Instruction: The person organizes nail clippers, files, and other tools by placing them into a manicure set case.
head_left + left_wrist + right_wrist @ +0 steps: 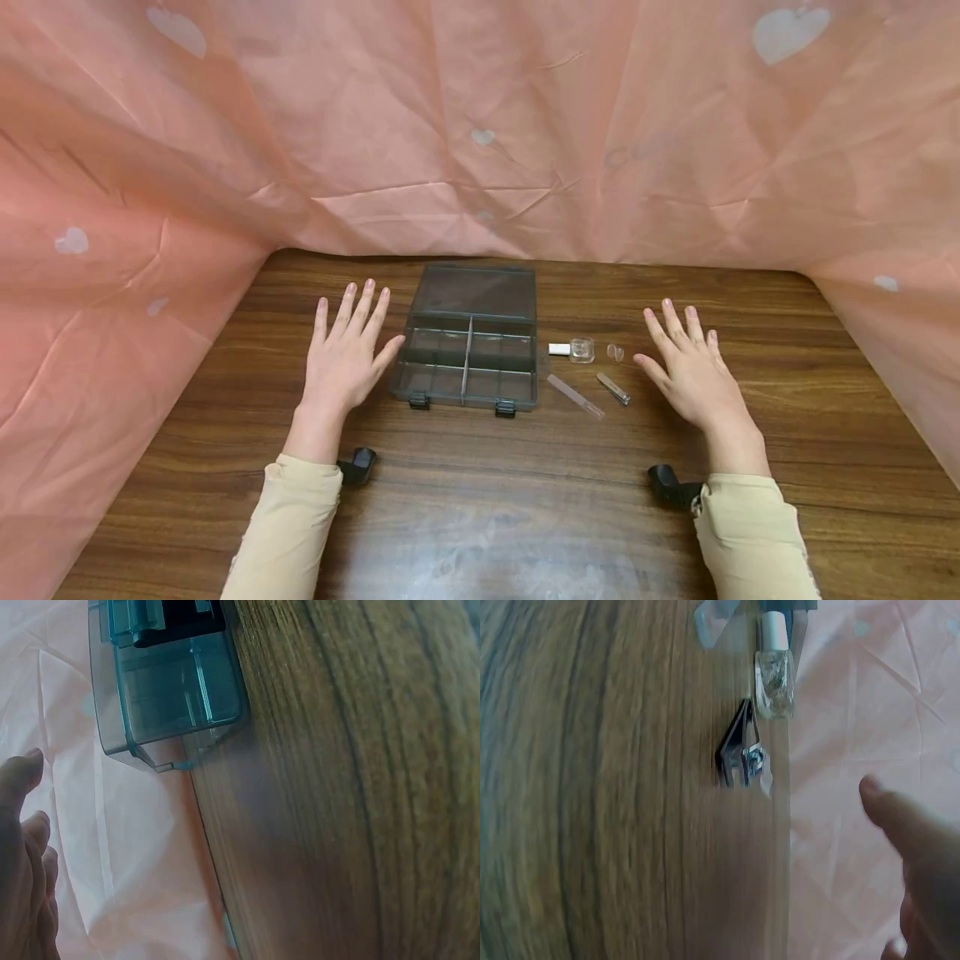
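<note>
Lying on the counter, nail clippers are found near the right hand. Beside a divided plastic box, the left hand is held; each grip is released.

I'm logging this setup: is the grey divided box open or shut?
Open. In the head view, the divided box has its lid folded back on the far side, leaving the compartments uncovered.
</note>
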A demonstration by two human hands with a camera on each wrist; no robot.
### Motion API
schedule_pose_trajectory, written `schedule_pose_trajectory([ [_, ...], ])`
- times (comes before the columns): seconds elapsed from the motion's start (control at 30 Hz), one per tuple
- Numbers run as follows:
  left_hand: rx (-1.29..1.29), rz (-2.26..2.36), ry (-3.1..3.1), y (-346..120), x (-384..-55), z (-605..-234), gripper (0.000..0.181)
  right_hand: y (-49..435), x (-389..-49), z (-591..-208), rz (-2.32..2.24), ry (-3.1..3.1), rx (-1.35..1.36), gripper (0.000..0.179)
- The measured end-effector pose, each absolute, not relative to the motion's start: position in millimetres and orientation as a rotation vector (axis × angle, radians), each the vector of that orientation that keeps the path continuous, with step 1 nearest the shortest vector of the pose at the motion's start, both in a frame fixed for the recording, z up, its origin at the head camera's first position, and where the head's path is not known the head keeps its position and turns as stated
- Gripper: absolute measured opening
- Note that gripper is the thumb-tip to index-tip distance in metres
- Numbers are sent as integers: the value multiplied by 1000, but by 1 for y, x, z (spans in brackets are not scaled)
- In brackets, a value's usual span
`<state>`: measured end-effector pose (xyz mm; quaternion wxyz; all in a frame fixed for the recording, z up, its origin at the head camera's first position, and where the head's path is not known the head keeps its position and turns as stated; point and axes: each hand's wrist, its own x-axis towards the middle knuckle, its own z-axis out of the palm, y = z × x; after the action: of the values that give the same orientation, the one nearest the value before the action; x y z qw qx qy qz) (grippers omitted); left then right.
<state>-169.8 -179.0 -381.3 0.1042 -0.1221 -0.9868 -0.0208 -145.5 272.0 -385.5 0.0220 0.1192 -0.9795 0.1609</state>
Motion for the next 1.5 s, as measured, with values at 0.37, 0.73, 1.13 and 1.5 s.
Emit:
schedule_pose_trajectory([
  [0.37,-440,-265,-2960,-185,-168,-383,78,247,-163,-390,919,-2764,517,71],
  [0.73,-534,-322,-3018,-189,-161,-390,88,232,-179,-394,1210,-2813,530,65],
  [1.13,-588,-288,-3063,-186,-155,-393,96,230,-188,-396,1311,-2913,543,70],
  [1.5,-612,-240,-3062,-188,-148,-396,98,224,-191,-405,1223,-2966,588,62],
])
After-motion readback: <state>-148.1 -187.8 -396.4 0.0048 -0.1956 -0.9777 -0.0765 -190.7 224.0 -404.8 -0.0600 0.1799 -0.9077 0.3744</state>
